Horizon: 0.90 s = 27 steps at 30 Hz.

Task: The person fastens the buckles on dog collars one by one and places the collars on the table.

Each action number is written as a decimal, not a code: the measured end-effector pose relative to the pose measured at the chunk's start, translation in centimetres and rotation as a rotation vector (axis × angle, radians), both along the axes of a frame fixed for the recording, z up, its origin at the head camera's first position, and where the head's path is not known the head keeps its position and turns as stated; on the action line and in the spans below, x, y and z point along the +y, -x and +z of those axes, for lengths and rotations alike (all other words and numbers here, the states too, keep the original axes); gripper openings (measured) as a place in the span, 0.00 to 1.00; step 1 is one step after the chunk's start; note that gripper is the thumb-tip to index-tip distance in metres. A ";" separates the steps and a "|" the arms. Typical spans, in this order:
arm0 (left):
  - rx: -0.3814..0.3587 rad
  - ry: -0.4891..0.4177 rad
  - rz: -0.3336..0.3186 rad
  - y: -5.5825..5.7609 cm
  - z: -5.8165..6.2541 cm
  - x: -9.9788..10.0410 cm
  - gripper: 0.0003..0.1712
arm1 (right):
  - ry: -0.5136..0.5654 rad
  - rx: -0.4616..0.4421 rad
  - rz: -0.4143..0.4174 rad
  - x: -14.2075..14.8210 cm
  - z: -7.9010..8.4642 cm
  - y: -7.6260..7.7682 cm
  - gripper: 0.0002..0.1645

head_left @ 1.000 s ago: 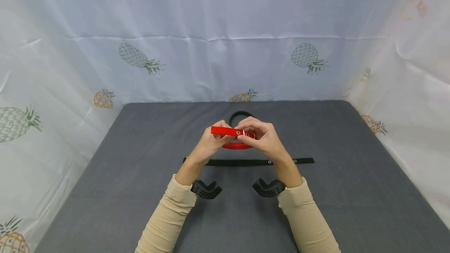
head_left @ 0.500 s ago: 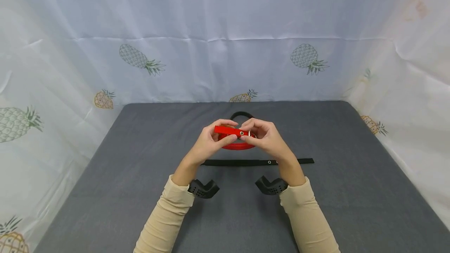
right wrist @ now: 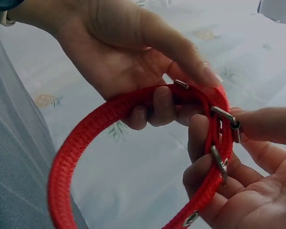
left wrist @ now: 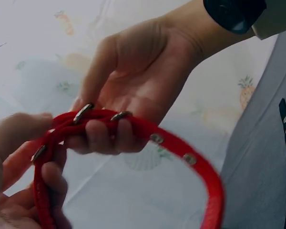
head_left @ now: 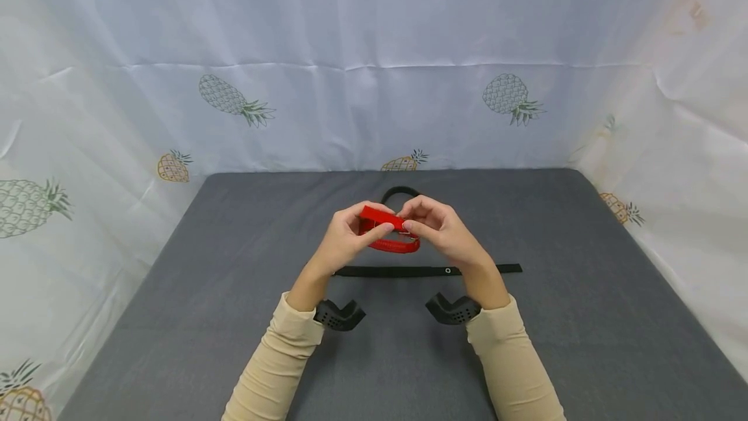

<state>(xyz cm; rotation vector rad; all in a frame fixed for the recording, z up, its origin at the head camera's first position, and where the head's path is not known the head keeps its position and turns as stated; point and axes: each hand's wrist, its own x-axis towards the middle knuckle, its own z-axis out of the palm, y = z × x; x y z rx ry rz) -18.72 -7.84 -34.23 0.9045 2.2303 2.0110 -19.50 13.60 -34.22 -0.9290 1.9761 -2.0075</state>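
Note:
A red pet collar (head_left: 393,247) with metal eyelets, a buckle and a ring is bent into a loop, held up in both hands above the table. My left hand (head_left: 345,236) grips the strap on the left, thumb on the outer face and fingertips inside the loop. My right hand (head_left: 441,229) pinches it on the right, by the silver buckle (right wrist: 224,116). The layers overlap there, and the strap end passes through the buckle. Another metal fitting (right wrist: 219,164) sits a little further along the strap, with eyelets (left wrist: 189,158) showing beyond it.
A black strap (head_left: 397,271) with eyelets lies across the dark grey tabletop (head_left: 204,317), beneath the wrists. Behind the hands a black loop (head_left: 400,190) rests near the back. White pineapple-print cloth (head_left: 374,115) hangs at the back and sides.
The left hand shifts slightly left and its thumb comes onto the front of the strap. The red strap end now tilts more, its eyelets turned out of sight in the head view.

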 end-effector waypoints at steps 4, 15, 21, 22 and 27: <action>-0.014 0.061 -0.026 0.5 -0.1 -0.6 0.17 | 0.025 -0.009 0.013 0.1 0.0 0.1 0.09; -0.022 -0.002 -0.041 1.2 -0.9 -0.8 0.23 | 0.095 -0.126 -0.039 -0.4 0.4 -0.2 0.15; 0.000 -0.042 -0.035 1.1 -1.1 -0.5 0.30 | 0.091 -0.110 -0.059 -0.7 0.3 -0.3 0.12; 0.004 -0.042 -0.031 1.0 -1.1 -0.4 0.29 | 0.087 -0.108 -0.060 -0.7 0.3 -0.3 0.12; 0.030 -0.019 -0.014 0.9 -1.1 -0.3 0.25 | 0.077 -0.106 -0.070 -0.8 0.2 -0.3 0.09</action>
